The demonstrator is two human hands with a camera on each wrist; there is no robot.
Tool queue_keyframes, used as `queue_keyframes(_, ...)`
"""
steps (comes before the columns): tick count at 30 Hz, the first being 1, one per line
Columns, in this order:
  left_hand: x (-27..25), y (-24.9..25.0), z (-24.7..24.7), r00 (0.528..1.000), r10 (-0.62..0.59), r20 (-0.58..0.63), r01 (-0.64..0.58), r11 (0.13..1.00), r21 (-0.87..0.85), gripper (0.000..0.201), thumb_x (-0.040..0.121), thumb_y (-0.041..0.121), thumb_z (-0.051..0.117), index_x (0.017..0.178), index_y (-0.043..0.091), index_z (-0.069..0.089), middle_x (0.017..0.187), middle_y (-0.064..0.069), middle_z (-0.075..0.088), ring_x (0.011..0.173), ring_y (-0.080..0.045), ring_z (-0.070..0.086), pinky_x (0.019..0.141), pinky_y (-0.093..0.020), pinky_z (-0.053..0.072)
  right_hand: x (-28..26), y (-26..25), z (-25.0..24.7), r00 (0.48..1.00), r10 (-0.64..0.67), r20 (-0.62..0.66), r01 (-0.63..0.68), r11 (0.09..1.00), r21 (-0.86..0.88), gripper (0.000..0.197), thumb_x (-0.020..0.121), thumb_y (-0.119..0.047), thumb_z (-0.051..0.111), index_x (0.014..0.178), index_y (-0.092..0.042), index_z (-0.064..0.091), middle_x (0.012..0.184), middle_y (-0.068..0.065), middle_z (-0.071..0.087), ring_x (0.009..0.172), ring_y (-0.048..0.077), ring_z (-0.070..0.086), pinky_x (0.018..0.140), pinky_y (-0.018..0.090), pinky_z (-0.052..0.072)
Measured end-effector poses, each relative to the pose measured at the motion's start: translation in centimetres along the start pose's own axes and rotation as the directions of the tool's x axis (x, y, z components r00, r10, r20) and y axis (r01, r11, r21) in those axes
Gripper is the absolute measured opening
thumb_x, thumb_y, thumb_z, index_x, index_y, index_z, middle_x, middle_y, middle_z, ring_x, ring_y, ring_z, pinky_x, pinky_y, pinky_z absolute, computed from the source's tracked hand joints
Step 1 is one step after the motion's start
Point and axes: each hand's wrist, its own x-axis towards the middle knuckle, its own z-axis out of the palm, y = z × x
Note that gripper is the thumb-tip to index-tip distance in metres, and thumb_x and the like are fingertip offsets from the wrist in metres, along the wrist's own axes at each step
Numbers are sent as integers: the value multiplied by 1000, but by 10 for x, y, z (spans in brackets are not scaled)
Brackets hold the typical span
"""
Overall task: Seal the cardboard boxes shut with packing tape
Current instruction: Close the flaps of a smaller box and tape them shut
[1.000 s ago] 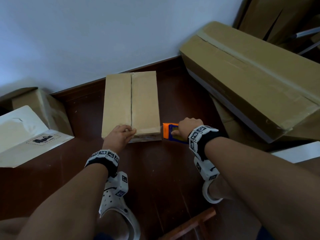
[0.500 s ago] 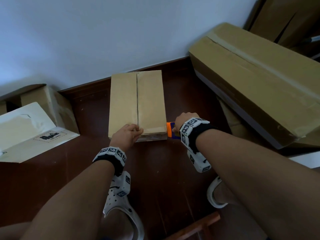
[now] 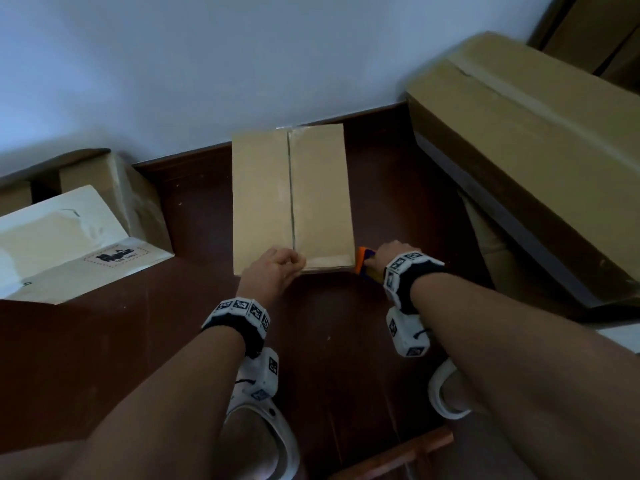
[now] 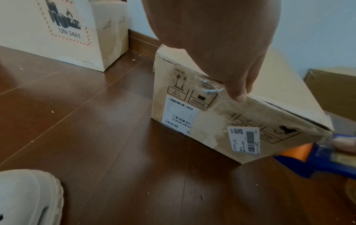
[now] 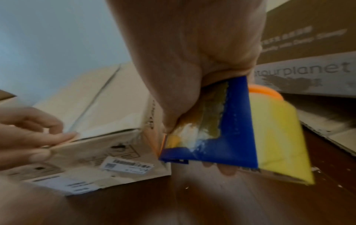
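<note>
**Head view: tape gun low at the box corner, seam not yet taped**

Head view, bottom of frame: two white clogs (image 3: 258, 441) stand on the dark brown wooden floor (image 3: 104, 358). Just above centre, the left hand (image 3: 273, 271) rests on the near edge of the small brown cardboard box (image 3: 263, 202), fingers curled over the rim by the centre seam; the left wrist view shows a fingertip reaching onto the near face beside a crumpled scrap of clear tape (image 4: 209, 86). Right of it, the right hand (image 3: 382, 259) is wrapped around the blue and orange tape dispenser (image 3: 364, 266), which sits low at the box's near right corner; the yellowish tape roll (image 5: 277, 137) shows in the right wrist view.

The step looks like getting ready to start a strip. The top flaps lie closed, and no fresh tape is plainly visible over the seam. Next, the dispenser probably has to come across to the seam, stick down on the near face, then run away toward the wall while the left hand steadies the flaps.

At left sits a white printed carton (image 3: 69, 244); at upper right a long brown carton (image 3: 536, 150) leans.
</note>
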Motion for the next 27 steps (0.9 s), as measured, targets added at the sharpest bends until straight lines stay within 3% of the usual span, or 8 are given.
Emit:
queue_keyframes(3,6,0,-5,999,12,-49,-11,1000,25,26,85,21,71,110,26,72,104,5,62,94,-17,55,68,-35,57,5,11,-9,996,86,-9,-84,986,144,43,98,-42,44,68,-11,45,63,4,42,51,17,40,48,25,33)
queue_keyframes(7,13,3,-19,1000,23,-5,-23,997,75,23,85,26,68,107,22,74,100,1,63,92,-20,57,61,-37,57,8,19,-10,995,91,-41,-81,979,189,34,98,-37,44,86,-6,53,71,7,47,59,24,44,66,31,38)
queue_keyframes(10,19,15,-32,998,11,58,-20,986,165,22,90,29,64,107,19,72,101,-3,60,92,-23,59,59,-37,55,2,22,-11,994,52,-98,-35,986,164,36,96,-34,47,70,-9,48,64,7,49,53,22,47,53,26,37)
queue_keyframes(14,39,26,-38,986,76,145,-100,981,167,35,90,35,64,121,20,63,119,-1,53,98,-20,57,67,-33,52,-4,26,-5,995,26,-101,-4,977,214,34,97,-33,46,69,-14,46,67,7,52,56,22,50,46,25,33)
queue_keyframes(18,52,36,-26,972,184,145,-209,960,184,43,86,20,68,128,21,58,116,-2,54,93,-20,52,70,-31,54,-9,34,-1,981,31,-192,34,946,322,14,96,-37,49,95,-23,46,77,8,55,69,27,56,53,28,36)
queue_keyframes(21,55,37,-18,969,166,183,-208,948,239,62,75,4,74,131,22,54,116,-4,52,93,-21,54,61,-29,53,-5,39,-4,971,137,-196,-52,921,385,57,92,-35,60,131,-3,33,111,16,60,98,34,61,64,33,38)
queue_keyframes(24,54,32,-13,964,190,188,-234,938,254,69,72,4,75,134,22,49,115,-7,49,91,-23,54,60,-32,54,-3,37,-11,961,126,-248,-4,898,440,60,91,-30,62,134,-6,27,121,21,57,108,40,57,72,38,40)
queue_keyframes(27,57,37,-16,970,231,70,-241,947,213,39,86,23,68,124,21,60,110,-8,54,87,-24,58,58,-32,52,0,36,-13,966,51,-254,82,868,489,39,94,-26,52,129,-19,37,113,23,59,100,44,56,74,40,40)
